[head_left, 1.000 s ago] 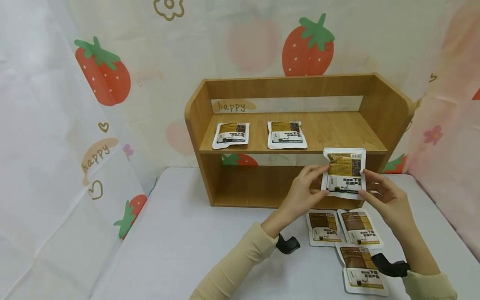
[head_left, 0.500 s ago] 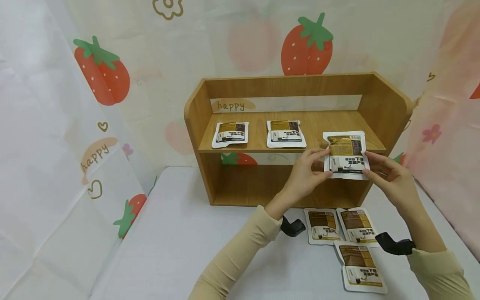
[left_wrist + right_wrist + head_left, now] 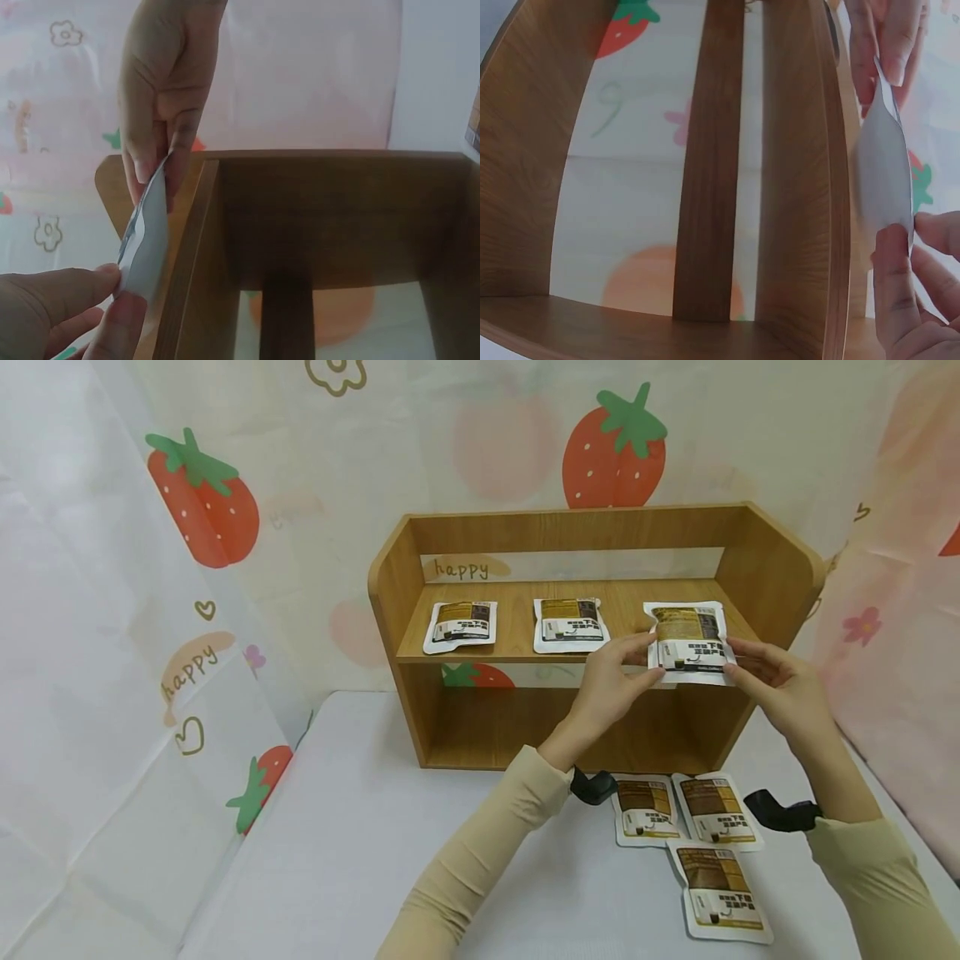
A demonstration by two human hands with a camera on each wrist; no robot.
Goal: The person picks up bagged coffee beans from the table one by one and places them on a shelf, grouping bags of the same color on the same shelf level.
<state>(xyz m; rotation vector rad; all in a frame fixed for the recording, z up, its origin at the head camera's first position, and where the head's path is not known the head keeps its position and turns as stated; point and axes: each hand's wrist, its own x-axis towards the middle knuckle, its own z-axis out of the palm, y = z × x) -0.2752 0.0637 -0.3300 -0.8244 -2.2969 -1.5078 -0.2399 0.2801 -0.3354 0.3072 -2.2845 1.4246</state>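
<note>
Held pouch (image 3: 688, 642) has risen from in front of the lower opening to the upper board's front edge, right end. White tabletop (image 3: 360, 827) carries the wooden shelf unit (image 3: 765, 577), two tiers. Both forearms reach forward and up, sleeved. Left hand (image 3: 609, 681) pinches pouch's left edge, thumb against fingers; right hand (image 3: 776, 689) pinches its right edge likewise. Each grip nearly closed on the pouch. Two pouches (image 3: 460, 626) (image 3: 570, 625) lie flat on the upper board; three more (image 3: 643, 810) (image 3: 715, 810) (image 3: 718, 892) lie on the tabletop near the wrists
</note>
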